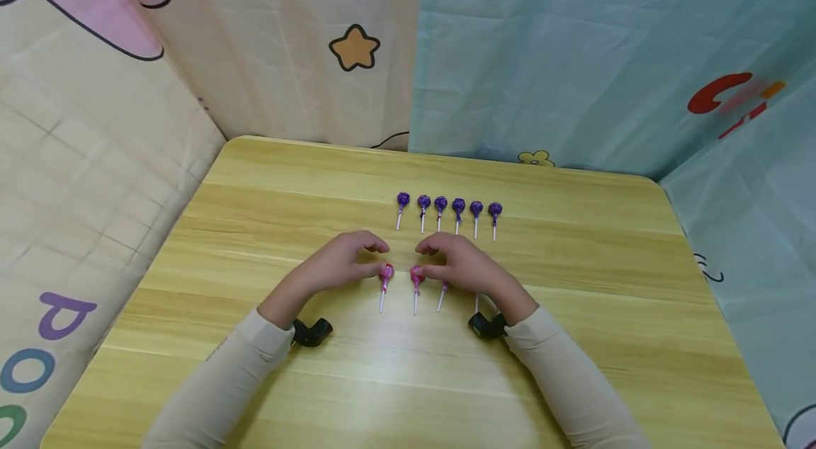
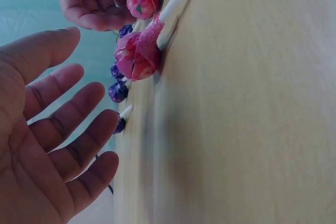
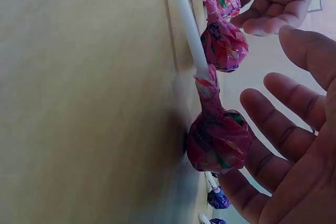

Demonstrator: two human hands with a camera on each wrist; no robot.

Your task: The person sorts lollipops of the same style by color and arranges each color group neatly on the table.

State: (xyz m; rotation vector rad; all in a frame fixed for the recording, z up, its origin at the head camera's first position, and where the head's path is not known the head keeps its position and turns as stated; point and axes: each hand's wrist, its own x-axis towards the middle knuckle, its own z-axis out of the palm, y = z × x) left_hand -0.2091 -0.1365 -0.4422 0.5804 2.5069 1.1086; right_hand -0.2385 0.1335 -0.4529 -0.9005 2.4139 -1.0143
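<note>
Two pink-wrapped lollipops lie on the table between the hands: a left one (image 1: 386, 270) and one beside it (image 1: 416, 275). My left hand (image 1: 344, 263) hovers over the left lollipop's head, fingers relaxed and holding nothing. Above the other lollipop is my right hand (image 1: 460, 263), its fingers loosely bent and its palm bare. Farther right, a third lollipop (image 1: 441, 297) and a white stick (image 1: 477, 303) show partly, their heads hidden by the right hand. In the right wrist view a pink lollipop (image 3: 219, 140) lies close beside the fingers.
Behind the hands, several purple-wrapped lollipops (image 1: 458, 205) form a row, sticks toward me. The wooden table (image 1: 574, 378) meets hanging curtains (image 1: 542, 45) at its back edge. Black wrist cameras, left (image 1: 312, 333) and right (image 1: 487, 326), sit below the wrists.
</note>
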